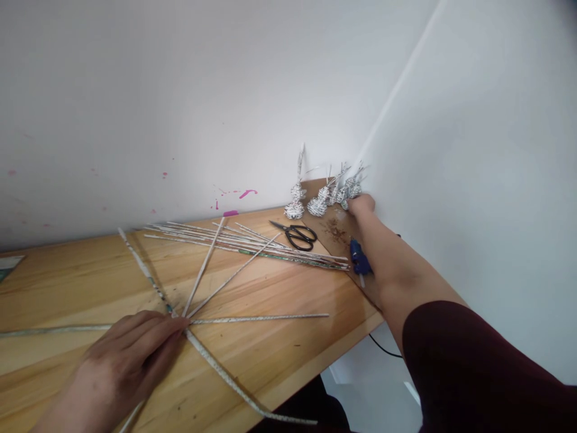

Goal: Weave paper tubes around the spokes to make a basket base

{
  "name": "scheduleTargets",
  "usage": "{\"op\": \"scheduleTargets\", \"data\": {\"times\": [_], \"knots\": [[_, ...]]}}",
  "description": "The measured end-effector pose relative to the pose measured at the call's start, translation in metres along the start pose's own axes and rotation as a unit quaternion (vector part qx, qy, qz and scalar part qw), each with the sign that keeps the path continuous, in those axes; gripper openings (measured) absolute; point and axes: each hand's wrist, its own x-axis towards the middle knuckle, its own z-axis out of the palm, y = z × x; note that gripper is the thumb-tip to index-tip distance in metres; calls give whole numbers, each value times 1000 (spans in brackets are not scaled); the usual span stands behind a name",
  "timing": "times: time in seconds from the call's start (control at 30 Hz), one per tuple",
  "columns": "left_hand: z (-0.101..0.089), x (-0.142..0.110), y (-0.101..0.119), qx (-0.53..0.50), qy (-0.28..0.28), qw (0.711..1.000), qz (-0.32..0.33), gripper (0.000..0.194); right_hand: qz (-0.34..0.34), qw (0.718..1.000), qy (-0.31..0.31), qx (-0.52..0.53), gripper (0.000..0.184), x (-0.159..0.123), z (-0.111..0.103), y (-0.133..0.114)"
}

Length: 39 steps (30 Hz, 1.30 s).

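My left hand (135, 352) is on the wooden table, its fingers pressed together on the crossing point of several rolled paper sticks (220, 370) that fan out like spokes. The fingers cover the centre of the crossing. My right hand (363, 205) reaches far into the corner, its fingers closed at the base of a woven paper figure (354, 186); the fingertips are mostly hidden. Similar figures, each with a round body and a smaller ball on top, stand beside it: one (318, 204) on the cardboard and another (294, 207) left of it.
A bundle of rolled paper sticks (270, 251) lies across the table, with black-handled scissors (297, 234) behind it. A blue glue gun (359, 258) rests on a brown cardboard sheet (324, 227) under my right forearm. A black cable (383, 347) hangs past the table edge. White walls meet behind.
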Motion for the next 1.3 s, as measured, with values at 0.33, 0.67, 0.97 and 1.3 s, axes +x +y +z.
{"op": "scheduleTargets", "data": {"times": [0.33,0.67,0.97,1.3], "knots": [[4,-6,-4,-4,-3,1000,-8,17,-37,997,51,-35,38,-9,-13,2],[4,-5,-4,-9,11,1000,-9,16,-86,996,23,-6,24,-8,-9,-26],[2,-3,-1,1,21,1000,-11,17,-80,993,-70,50,41,-5,4,-22],[3,-3,-2,4,5,1000,-12,17,-34,980,-130,146,61,-2,16,-28]]}}
